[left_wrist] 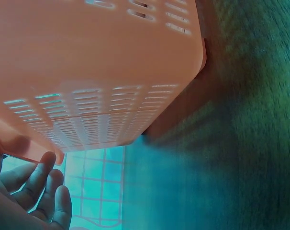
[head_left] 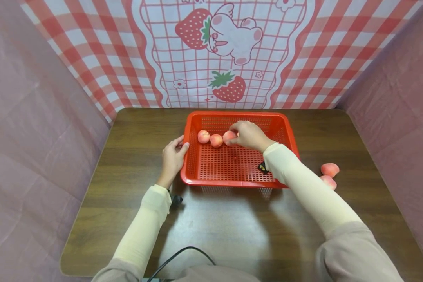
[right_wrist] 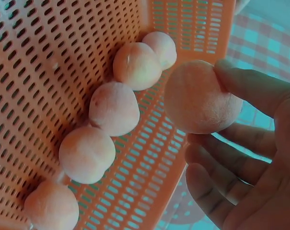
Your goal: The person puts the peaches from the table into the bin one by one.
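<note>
A red plastic basket stands on the wooden table, with several peaches in a row along its far side. My right hand is inside the basket area and grips a peach between thumb and fingers. The right wrist view shows this peach in front of the row, apart from the basket floor. At the basket's left rim, my left hand holds the edge with thumb and fingertips. From the left wrist view, the fingers lie beside the rim, while the thumb is mostly hidden.
Two loose peaches lie on the table right of the basket, one partly behind the right sleeve. A black cable runs near the front edge. A checked strawberry cloth hangs behind the table.
</note>
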Action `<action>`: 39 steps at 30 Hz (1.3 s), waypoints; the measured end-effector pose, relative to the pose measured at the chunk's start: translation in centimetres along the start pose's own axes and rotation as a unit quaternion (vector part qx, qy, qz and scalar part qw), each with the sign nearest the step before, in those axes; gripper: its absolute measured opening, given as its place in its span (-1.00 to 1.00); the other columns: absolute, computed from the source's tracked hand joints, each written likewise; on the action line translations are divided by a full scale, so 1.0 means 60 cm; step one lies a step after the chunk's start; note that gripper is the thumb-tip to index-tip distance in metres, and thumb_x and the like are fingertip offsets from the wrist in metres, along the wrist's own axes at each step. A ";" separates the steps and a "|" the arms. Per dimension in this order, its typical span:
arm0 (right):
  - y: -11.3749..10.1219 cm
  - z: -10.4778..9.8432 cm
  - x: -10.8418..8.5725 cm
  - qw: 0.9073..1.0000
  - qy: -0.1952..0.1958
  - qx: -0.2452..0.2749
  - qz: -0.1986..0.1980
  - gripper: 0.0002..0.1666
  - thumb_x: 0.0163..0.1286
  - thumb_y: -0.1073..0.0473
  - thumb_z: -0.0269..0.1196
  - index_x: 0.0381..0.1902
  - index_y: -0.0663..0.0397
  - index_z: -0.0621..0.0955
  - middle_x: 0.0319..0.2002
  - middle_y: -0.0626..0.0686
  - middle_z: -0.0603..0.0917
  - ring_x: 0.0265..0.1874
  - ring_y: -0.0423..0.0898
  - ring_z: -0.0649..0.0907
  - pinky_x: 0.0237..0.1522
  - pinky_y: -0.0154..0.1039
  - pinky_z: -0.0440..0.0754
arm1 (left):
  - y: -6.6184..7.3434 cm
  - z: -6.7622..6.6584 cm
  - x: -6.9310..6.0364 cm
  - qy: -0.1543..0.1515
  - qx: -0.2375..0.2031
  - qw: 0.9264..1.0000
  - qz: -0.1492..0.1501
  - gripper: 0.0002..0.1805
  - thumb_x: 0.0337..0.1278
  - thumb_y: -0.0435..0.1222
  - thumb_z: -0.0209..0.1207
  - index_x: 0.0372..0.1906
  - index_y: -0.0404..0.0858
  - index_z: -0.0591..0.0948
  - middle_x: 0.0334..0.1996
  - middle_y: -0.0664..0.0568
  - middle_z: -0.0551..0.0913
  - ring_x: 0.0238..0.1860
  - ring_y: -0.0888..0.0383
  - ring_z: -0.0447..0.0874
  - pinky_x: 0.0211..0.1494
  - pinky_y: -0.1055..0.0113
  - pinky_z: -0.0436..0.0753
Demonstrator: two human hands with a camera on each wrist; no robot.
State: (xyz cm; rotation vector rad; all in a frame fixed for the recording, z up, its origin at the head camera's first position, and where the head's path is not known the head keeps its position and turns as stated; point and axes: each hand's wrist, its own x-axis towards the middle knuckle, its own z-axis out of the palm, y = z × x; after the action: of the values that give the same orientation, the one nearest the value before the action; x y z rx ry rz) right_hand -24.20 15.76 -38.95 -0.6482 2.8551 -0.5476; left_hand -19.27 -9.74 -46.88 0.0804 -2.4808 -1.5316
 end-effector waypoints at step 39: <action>-0.054 0.125 0.063 0.991 -0.069 -0.051 -0.101 -0.77 0.17 0.09 0.39 -0.21 -0.01 0.67 -0.61 -0.10 0.35 -0.50 -0.10 0.38 -0.32 -0.16 0.43 | 0.000 -0.001 0.000 0.002 -0.011 1.000 -0.003 -0.57 0.24 -0.31 0.23 0.19 -0.37 0.57 -0.08 -0.30 0.69 -0.08 -0.14 0.71 0.05 0.07 0.68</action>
State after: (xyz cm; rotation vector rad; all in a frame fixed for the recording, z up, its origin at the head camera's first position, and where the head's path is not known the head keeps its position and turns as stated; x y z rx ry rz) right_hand -24.55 9.01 -44.88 -0.9599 2.7181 -0.3698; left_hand -19.26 -9.79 -46.85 0.0880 -2.4614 -1.5591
